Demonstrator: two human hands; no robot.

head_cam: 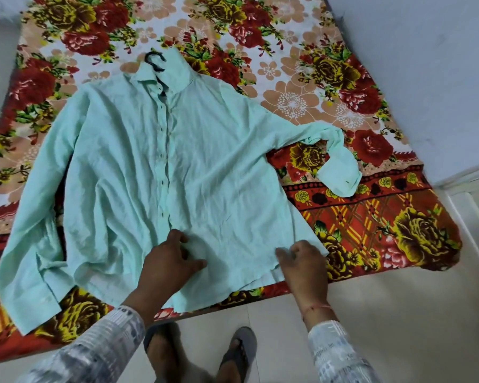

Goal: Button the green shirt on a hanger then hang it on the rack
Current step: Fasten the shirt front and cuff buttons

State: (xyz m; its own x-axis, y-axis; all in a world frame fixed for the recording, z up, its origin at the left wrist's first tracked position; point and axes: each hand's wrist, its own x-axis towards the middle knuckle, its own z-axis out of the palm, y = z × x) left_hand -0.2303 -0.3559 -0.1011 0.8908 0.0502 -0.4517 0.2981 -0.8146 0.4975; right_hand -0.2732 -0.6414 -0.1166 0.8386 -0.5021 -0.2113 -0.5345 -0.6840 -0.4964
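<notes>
A pale green long-sleeved shirt (pixel 138 172) lies flat, front up, on a floral bedsheet (pixel 343 111). Its placket runs down the middle with several small buttons showing. A black hanger (pixel 155 63) sits inside the collar, its hook sticking out at the top. My left hand (pixel 168 261) rests on the lower front of the shirt beside the placket, fingers apart and curled onto the cloth. My right hand (pixel 302 265) lies on the shirt's lower right hem with its fingers bent on the fabric. No rack is in view.
The bed's near edge meets a pale tiled floor (pixel 385 313) where my feet in sandals (pixel 238 352) stand. A light wall (pixel 426 64) borders the bed on the right. The shirt's right sleeve folds back over the sheet.
</notes>
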